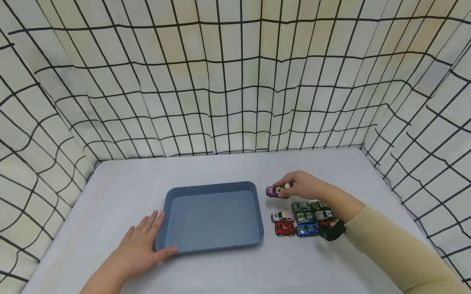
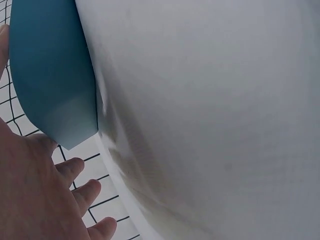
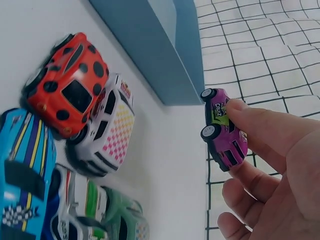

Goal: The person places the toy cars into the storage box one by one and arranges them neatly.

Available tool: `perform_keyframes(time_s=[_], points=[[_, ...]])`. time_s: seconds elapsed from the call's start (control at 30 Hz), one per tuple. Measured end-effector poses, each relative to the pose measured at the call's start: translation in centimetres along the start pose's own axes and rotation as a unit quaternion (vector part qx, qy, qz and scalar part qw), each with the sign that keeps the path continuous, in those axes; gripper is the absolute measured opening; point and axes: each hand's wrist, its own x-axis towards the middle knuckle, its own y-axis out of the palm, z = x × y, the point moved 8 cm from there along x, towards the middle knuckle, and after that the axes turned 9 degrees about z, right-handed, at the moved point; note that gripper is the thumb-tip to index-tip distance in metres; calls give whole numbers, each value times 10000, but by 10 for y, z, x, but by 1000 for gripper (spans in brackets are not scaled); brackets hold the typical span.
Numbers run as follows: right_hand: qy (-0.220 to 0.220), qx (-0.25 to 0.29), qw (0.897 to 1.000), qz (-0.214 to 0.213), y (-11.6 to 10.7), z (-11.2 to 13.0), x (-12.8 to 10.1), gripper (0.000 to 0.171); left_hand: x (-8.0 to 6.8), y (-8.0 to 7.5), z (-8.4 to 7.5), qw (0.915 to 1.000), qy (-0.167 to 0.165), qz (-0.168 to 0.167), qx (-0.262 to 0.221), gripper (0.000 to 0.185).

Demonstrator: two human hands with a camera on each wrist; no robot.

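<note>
Between thumb and fingers my right hand (image 1: 305, 185) pinches a purple toy car (image 3: 225, 129) with a yellow-green patch on its side. It is held just right of the blue tray (image 1: 210, 249). My left hand (image 1: 139, 250) lies with spread, straight fingers against the tray's left side, the thumb at its front corner. In the left wrist view the tray's wall (image 2: 52, 75) meets those fingers. Below the right hand several toy cars sit packed together: a red spotted car (image 3: 67, 85), a white car with pink checks (image 3: 117, 132), a striped blue car (image 3: 25, 170) and green ones (image 1: 300, 206).
A white cloth (image 1: 225, 279) covers the table. Black grid netting (image 1: 232, 77) over white sheeting walls the back and both sides. A dark band (image 1: 333, 231) on the right wrist overlaps the nearest cars in the head view. The tray's inside is bare.
</note>
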Motion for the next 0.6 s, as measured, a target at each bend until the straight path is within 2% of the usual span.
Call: perform_keyframes(time_s=[0.23,0.4,0.6], points=[[-43,174,9998,4,3,11,3,36,2,-2,-1,10000,26,-58,7,112],[-6,239,9997,-7,8,20,9,35,2,-1,-1,9999,0,62,119,116],[-179,305,9994,49,15,38,20,33,2,-1,-2,9999,-21,127,90,116]])
